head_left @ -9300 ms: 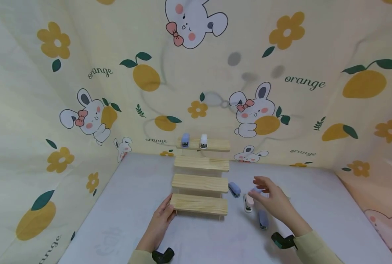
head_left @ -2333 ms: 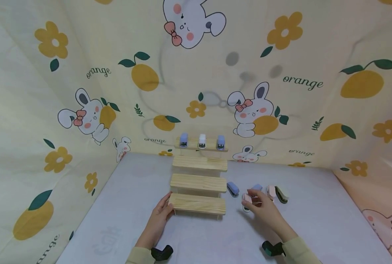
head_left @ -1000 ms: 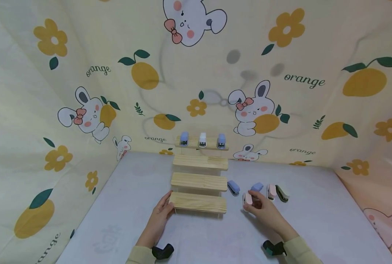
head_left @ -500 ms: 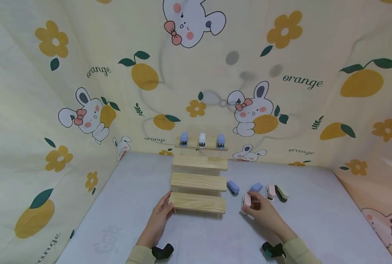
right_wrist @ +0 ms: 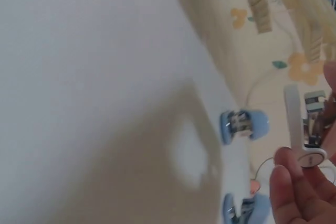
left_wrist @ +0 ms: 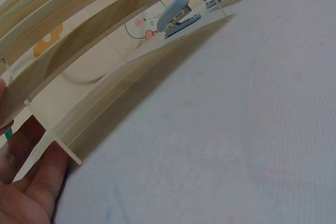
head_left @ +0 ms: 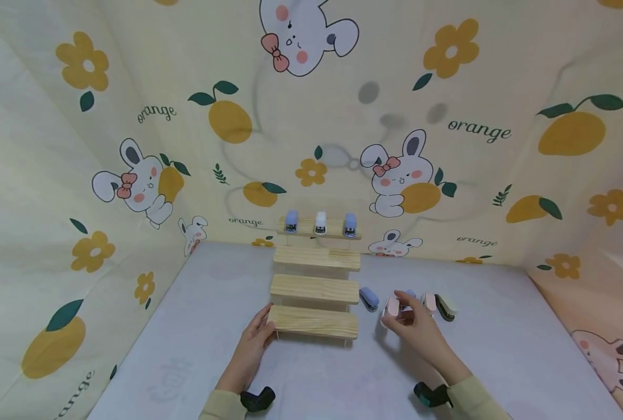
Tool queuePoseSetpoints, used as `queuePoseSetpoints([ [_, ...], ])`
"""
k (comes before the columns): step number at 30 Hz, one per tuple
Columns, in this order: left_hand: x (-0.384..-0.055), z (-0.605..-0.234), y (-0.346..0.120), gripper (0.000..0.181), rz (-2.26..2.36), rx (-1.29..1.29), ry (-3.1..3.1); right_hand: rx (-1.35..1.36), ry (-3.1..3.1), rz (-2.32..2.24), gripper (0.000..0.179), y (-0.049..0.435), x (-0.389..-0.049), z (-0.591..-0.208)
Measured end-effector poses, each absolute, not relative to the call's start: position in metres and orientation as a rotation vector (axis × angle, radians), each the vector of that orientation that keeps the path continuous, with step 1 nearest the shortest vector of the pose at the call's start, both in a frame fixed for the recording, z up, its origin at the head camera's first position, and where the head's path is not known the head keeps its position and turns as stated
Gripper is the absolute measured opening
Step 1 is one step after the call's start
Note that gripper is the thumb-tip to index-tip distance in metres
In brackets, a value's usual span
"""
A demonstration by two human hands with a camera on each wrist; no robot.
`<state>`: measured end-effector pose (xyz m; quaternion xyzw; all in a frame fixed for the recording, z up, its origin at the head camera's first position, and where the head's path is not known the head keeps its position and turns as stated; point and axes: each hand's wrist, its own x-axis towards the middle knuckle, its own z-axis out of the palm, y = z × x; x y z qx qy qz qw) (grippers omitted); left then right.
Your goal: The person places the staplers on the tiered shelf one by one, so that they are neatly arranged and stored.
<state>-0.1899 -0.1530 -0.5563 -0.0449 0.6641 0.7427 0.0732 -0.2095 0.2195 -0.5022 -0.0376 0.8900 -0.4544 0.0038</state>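
Note:
My left hand (head_left: 249, 344) holds the left end of the lowest tier of a stepped wooden stand (head_left: 313, 322). In the left wrist view its fingers (left_wrist: 46, 174) lie by the stand's thin side support. My right hand (head_left: 422, 326) pinches a pink stapler (head_left: 392, 305) just above the table, right of the stand. The right wrist view shows this stapler's white base (right_wrist: 295, 119) off the surface. On the top tier stand a blue stapler (head_left: 291, 221), a white stapler (head_left: 320, 223) and another blue stapler (head_left: 350, 224).
One blue stapler (head_left: 368, 298) lies close to the stand's right side. Behind my right hand, a second blue one (head_left: 410, 293) is partly hidden. Further right are a pink stapler (head_left: 429, 301) and a green stapler (head_left: 445, 307). Patterned cloth (head_left: 311, 116) walls the table.
A third stapler, blue, has joined the top tier since the oldest frame, and a blue one has left the table front. My right hand has taken and lifted the pink stapler. My left hand stays put.

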Motion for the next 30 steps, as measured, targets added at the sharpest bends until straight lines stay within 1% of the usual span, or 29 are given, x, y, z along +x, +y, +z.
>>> queuePoseSetpoints([
  [11, -0.190, -0.555, -0.153, 0.052, 2.234, -0.131, 1.996, -0.236, 2.885, -1.580, 0.074, 0.196, -0.216, -0.474],
  [18, -0.188, -0.555, -0.152, 0.052, 2.231, -0.145, 2.003, -0.312, 2.861, -1.704, 0.072, 0.170, -0.226, -0.456],
  [23, -0.188, -0.555, -0.152, 0.052, 2.253, -0.137, 1.987, -0.417, 2.826, -1.765, 0.071, 0.148, -0.235, -0.444],
  [30, -0.190, -0.556, -0.151, 0.053, 2.253, -0.133, 1.998, -0.523, 2.730, -1.827, 0.072, 0.120, -0.248, -0.435],
])
